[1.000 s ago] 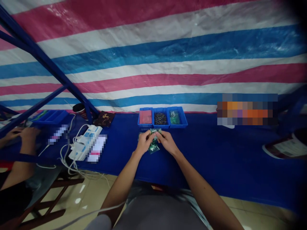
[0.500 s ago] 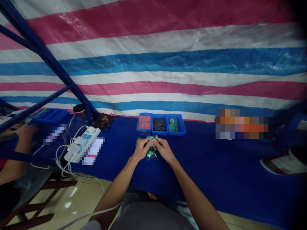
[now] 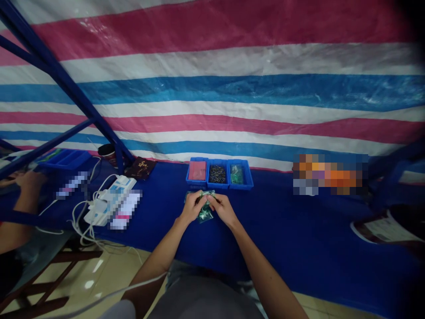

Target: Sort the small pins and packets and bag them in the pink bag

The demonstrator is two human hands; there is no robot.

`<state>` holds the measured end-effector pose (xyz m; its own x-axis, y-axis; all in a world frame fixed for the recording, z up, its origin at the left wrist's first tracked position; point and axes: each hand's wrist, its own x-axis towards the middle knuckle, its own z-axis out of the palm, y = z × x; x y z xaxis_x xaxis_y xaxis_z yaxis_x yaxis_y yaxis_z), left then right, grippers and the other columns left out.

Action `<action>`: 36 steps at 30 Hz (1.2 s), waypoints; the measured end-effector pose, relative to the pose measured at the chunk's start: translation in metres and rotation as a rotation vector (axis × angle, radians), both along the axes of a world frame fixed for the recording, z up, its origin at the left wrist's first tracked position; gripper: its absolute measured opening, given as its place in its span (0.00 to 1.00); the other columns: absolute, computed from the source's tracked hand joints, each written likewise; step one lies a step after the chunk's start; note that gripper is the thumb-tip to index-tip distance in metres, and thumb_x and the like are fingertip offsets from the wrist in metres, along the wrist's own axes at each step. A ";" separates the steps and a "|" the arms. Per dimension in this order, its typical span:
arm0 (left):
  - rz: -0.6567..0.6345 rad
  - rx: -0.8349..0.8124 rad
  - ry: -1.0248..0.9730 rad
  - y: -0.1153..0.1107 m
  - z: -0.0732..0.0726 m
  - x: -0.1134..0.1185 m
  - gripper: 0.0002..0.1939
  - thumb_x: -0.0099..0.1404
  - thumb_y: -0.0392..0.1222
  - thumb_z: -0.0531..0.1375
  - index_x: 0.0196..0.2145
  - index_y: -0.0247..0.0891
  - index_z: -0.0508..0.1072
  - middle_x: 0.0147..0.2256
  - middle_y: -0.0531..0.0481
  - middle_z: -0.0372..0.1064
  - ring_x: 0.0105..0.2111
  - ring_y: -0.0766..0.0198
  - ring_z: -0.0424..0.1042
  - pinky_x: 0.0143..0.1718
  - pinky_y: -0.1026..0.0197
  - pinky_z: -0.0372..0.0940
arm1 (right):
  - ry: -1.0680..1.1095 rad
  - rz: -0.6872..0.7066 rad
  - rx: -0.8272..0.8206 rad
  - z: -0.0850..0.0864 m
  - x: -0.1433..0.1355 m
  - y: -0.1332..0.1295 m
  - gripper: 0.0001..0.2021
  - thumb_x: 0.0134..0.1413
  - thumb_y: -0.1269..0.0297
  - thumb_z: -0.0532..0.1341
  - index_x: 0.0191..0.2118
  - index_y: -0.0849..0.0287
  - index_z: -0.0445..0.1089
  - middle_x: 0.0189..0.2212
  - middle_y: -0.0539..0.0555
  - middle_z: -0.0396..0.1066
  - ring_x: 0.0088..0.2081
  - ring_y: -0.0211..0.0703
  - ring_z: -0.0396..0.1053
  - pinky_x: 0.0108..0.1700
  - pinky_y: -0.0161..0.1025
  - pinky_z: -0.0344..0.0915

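Note:
My left hand (image 3: 192, 207) and my right hand (image 3: 223, 208) meet over the blue table, thumbs and fingers pinched on a small green-tinted clear plastic bag (image 3: 208, 193). Its contents are too small to make out, and my fingers cover part of it. Just below, more green plastic packets (image 3: 205, 215) lie on the table, partly under my left hand. Beyond my hands three blue bins stand side by side. Pink cards (image 3: 197, 170) fill the left one, dark screw-like pieces (image 3: 218, 174) the middle one, and green plastic packets (image 3: 236, 173) the right one.
To the left are a white power strip (image 3: 109, 201) with tangled cables, a dark brown packet (image 3: 141, 169) and a cup (image 3: 106, 151). A co-worker's arm (image 3: 28, 195) shows at far left, behind blue frame bars (image 3: 71, 93). A dark round container (image 3: 385, 228) sits at right.
The whole view has shifted slightly. Both hands stay together on the small bag, with the right fingers moved a little along its top edge.

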<state>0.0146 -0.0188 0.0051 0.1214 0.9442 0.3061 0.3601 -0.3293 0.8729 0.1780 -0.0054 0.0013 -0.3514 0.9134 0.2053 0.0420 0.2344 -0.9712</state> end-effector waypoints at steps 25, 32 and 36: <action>0.036 0.014 0.046 0.006 -0.009 -0.001 0.25 0.71 0.52 0.53 0.20 0.36 0.59 0.19 0.56 0.53 0.22 0.69 0.56 0.27 0.64 0.50 | 0.066 0.121 -0.084 -0.002 0.004 0.009 0.19 0.57 0.47 0.63 0.30 0.61 0.68 0.22 0.46 0.61 0.24 0.34 0.56 0.26 0.32 0.53; -0.107 -0.032 0.018 0.001 0.000 -0.001 0.22 0.70 0.56 0.54 0.29 0.34 0.71 0.21 0.54 0.61 0.21 0.67 0.58 0.25 0.65 0.51 | 0.087 0.020 -0.120 -0.003 0.005 0.005 0.21 0.60 0.47 0.61 0.24 0.60 0.66 0.18 0.46 0.58 0.21 0.34 0.53 0.24 0.34 0.51; -0.084 -0.046 0.011 0.000 0.004 0.002 0.21 0.69 0.56 0.55 0.31 0.34 0.73 0.22 0.52 0.66 0.21 0.67 0.60 0.26 0.65 0.53 | 0.052 0.065 -0.100 -0.004 0.004 0.006 0.23 0.61 0.45 0.59 0.25 0.59 0.65 0.18 0.46 0.60 0.20 0.34 0.56 0.24 0.34 0.52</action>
<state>0.0168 -0.0191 0.0090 0.2040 0.9436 0.2608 0.3424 -0.3184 0.8840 0.1822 0.0007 -0.0032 -0.4018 0.9058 0.1342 -0.0214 0.1372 -0.9903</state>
